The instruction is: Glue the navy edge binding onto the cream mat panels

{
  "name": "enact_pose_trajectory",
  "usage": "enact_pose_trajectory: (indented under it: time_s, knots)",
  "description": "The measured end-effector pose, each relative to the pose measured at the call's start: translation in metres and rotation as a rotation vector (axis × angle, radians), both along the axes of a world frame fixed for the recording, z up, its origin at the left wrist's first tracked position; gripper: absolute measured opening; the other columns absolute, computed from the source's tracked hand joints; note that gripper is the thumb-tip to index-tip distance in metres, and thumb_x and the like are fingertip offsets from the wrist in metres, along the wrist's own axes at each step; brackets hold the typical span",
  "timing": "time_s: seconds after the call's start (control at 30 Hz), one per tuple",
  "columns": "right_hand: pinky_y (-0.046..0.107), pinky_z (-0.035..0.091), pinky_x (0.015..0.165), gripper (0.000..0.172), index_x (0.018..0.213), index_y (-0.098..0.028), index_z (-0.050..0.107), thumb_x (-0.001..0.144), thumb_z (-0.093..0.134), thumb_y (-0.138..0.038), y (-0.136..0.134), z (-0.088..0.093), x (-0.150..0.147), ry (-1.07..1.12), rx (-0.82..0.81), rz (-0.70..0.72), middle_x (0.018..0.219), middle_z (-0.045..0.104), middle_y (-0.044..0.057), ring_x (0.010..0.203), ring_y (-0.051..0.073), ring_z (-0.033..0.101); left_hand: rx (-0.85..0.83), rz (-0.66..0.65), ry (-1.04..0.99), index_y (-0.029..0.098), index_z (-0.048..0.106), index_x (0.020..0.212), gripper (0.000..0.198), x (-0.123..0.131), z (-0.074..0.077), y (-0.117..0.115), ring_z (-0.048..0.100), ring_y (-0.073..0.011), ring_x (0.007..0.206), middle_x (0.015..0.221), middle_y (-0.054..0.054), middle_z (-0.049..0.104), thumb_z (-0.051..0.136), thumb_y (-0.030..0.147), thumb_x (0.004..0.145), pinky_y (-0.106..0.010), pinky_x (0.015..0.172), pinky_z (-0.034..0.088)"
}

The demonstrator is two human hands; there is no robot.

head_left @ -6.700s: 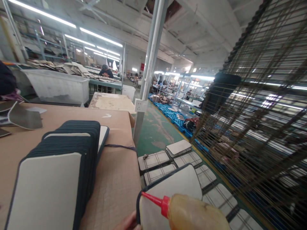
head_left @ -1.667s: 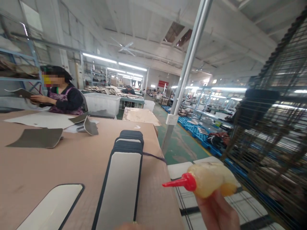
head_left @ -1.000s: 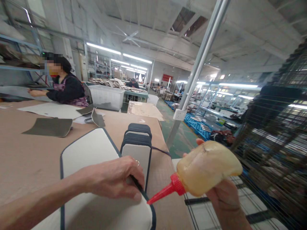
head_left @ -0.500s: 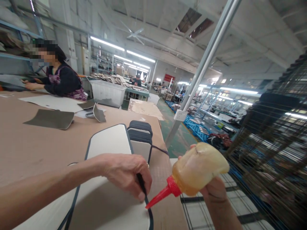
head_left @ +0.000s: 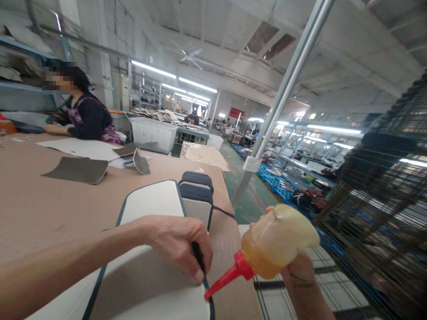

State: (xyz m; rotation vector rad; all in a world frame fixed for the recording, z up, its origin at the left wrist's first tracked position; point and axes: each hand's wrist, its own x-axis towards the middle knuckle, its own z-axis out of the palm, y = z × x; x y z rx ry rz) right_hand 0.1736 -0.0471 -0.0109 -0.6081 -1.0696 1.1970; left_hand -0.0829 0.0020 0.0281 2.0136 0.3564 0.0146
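Note:
A cream panel with dark edging (head_left: 153, 284) lies on the brown-covered table. My left hand (head_left: 182, 246) pinches a black strip (head_left: 198, 258) at the panel's right edge. In my right hand (head_left: 298, 266) is a squeeze bottle (head_left: 278, 240) of amber liquid, probably glue, tilted downward. Its red nozzle (head_left: 222, 282) points left, its tip at the dark edging just below my left fingertips. Most of my right hand's fingers are hidden behind the bottle. Beyond my left hand stands a cream block wrapped in dark strip (head_left: 196, 191), with a loose tail trailing to the right.
Grey-brown sheet pieces (head_left: 78, 170) and a white sheet (head_left: 80, 148) lie on the far left of the table (head_left: 53, 204). A co-worker (head_left: 88, 113) sits behind them. A white bin (head_left: 153, 133) stands beyond. A metal post (head_left: 280, 106) and a wire rack (head_left: 373, 200) flank the right side.
The nozzle tip has shifted slightly down along the edging. My left hand keeps its pinch on the strip. The whole view has tilted a little, and the co-worker's arms have moved.

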Motion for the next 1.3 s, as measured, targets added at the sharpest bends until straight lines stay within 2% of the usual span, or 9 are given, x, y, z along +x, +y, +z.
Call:
enact_pose_trajectory:
  time_s: [0.23, 0.33, 0.43, 0.57, 0.7, 0.83, 1.03, 1.17, 1.3]
  knots:
    - [0.026, 0.059, 0.055, 0.046, 0.101, -0.040, 0.071, 0.059, 0.086, -0.051, 0.000, -0.019, 0.013, 0.105, -0.010, -0.002, 0.089, 0.076, -0.004, 0.076, 0.022, 0.073, 0.013, 0.004, -0.001, 0.015, 0.070, 0.073, 0.015, -0.004, -0.005, 0.005, 0.055, -0.0158, 0.067, 0.068, -0.001, 0.060, 0.069, 0.030, 0.073, -0.024, 0.062, 0.042]
    - [0.029, 0.060, 0.059, 0.044, 0.100, -0.040, 0.071, 0.059, 0.086, -0.050, -0.001, -0.011, 0.008, 0.066, 0.013, -0.022, 0.090, 0.076, -0.003, 0.071, 0.022, 0.073, 0.022, 0.020, -0.001, 0.016, 0.071, 0.073, 0.017, -0.006, -0.005, 0.007, 0.055, -0.0151, 0.066, 0.067, 0.000, 0.060, 0.070, 0.033, 0.073, -0.023, 0.060, 0.042]
    - [0.040, 0.059, 0.078, 0.041, 0.094, -0.039, 0.073, 0.057, 0.087, -0.050, -0.002, 0.002, -0.001, -0.020, 0.068, -0.033, 0.082, 0.077, -0.003, 0.062, 0.024, 0.072, 0.028, 0.033, -0.003, 0.015, 0.071, 0.073, 0.016, -0.008, -0.005, 0.008, 0.055, -0.0144, 0.065, 0.067, 0.000, 0.059, 0.070, 0.030, 0.073, -0.022, 0.059, 0.040]
    - [0.046, 0.052, 0.091, 0.047, 0.100, -0.035, 0.073, 0.059, 0.084, -0.055, -0.002, -0.006, 0.005, -0.106, 0.026, 0.010, 0.080, 0.077, 0.003, 0.077, 0.030, 0.073, 0.041, 0.081, 0.002, 0.015, 0.070, 0.072, 0.015, -0.013, -0.004, 0.009, 0.053, -0.0144, 0.064, 0.067, 0.000, 0.059, 0.068, 0.029, 0.073, -0.023, 0.059, 0.039]
    - [0.047, 0.053, 0.091, 0.041, 0.096, -0.035, 0.074, 0.062, 0.080, -0.057, -0.004, -0.030, 0.020, -0.131, -0.011, -0.057, 0.090, 0.076, 0.005, 0.091, 0.032, 0.071, 0.027, 0.172, 0.032, 0.015, 0.068, 0.071, 0.016, -0.018, -0.003, 0.009, 0.052, -0.0138, 0.064, 0.066, 0.001, 0.057, 0.066, 0.031, 0.073, -0.022, 0.057, 0.037]
    - [0.045, 0.055, 0.089, 0.022, 0.074, -0.033, 0.075, 0.058, 0.084, -0.046, -0.008, -0.031, 0.018, -0.101, -0.034, -0.169, 0.083, 0.076, 0.004, 0.091, 0.033, 0.071, 0.049, 0.253, 0.014, 0.015, 0.066, 0.070, 0.016, -0.023, -0.004, 0.010, 0.048, -0.0131, 0.064, 0.066, 0.002, 0.054, 0.063, 0.030, 0.072, -0.023, 0.056, 0.033]
    - [0.042, 0.059, 0.084, 0.044, 0.095, -0.030, 0.074, 0.053, 0.086, -0.028, -0.019, -0.039, 0.019, -0.040, -0.135, -0.207, 0.084, 0.077, 0.001, 0.084, 0.030, 0.072, 0.106, 0.351, -0.024, 0.014, 0.063, 0.071, 0.014, -0.032, -0.010, 0.013, 0.046, -0.0122, 0.065, 0.066, 0.003, 0.051, 0.060, 0.027, 0.076, -0.022, 0.058, 0.032]
    - [0.027, 0.060, 0.075, 0.040, 0.096, -0.032, 0.073, 0.058, 0.085, -0.024, -0.024, -0.046, 0.021, 0.004, -0.153, -0.332, 0.084, 0.077, -0.002, 0.081, 0.023, 0.072, 0.142, 0.394, -0.039, 0.015, 0.060, 0.070, 0.017, -0.036, -0.013, 0.015, 0.042, -0.0114, 0.063, 0.064, 0.004, 0.047, 0.058, 0.029, 0.079, -0.023, 0.057, 0.030]
    - [0.023, 0.057, 0.079, 0.039, 0.098, -0.033, 0.072, 0.061, 0.085, -0.028, -0.026, -0.038, 0.014, -0.010, -0.111, -0.349, 0.094, 0.077, -0.003, 0.088, 0.020, 0.071, 0.134, 0.443, -0.073, 0.016, 0.056, 0.068, 0.018, -0.038, -0.018, 0.016, 0.038, -0.0104, 0.060, 0.062, 0.005, 0.042, 0.058, 0.030, 0.080, -0.023, 0.055, 0.027]
